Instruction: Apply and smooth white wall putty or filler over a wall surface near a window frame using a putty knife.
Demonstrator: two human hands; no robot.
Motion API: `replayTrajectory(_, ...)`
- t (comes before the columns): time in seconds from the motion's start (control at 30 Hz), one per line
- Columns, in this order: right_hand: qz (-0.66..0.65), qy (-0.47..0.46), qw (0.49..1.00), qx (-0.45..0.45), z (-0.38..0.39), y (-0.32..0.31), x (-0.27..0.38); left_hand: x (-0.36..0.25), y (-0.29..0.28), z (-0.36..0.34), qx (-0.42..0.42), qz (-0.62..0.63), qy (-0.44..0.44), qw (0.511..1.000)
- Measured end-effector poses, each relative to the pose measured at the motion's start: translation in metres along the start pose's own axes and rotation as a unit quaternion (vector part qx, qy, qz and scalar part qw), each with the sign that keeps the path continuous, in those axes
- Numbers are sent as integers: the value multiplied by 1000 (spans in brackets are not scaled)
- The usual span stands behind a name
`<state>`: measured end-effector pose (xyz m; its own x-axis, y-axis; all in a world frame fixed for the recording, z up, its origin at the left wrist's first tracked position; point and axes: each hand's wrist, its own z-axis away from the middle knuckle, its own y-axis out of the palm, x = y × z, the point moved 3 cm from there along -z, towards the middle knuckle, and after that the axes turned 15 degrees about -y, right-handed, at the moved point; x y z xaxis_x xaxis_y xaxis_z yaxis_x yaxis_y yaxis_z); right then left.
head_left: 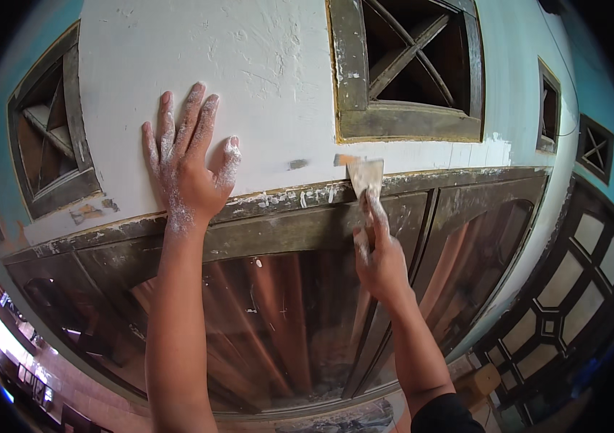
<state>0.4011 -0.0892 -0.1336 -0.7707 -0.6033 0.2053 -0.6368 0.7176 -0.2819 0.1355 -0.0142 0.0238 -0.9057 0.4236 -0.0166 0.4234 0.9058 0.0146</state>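
My left hand (188, 169) lies spread flat on the white wall (271, 94), its fingers dusted with white powder, just above the dark wooden lintel (249, 202). My right hand (379, 256), whitened about the fingers, grips a metal scraper (366, 175). The blade is tilted at the wall's lower edge, beside a small bare orange-brown patch (344, 159) under the large framed vent with crossed bars (408, 50). The scraper's handle is mostly hidden by my fingers.
Below the lintel are dark glazed panels (285, 325) with brownish curtains behind them. More crossed vents (51, 126) are at either side. A dark door with pale panes (559, 289) stands at right, near a wooden object (480, 379). A tiled floor (11, 317) shows at lower left.
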Motion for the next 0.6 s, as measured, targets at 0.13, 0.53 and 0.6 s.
replayTrajectory(0.13,-6,91,995,47,-18,-3,8,6,-1,0,-3,-5,-2,1000)
replayTrajectory(0.53,-17,45,999,13,7,2,-4,3,-1,0,-8,0,1,1000)
replayTrajectory(0.6,3,26,1000,7,-1,-3,-8,2,-1,-1,-10,1,2,1000)
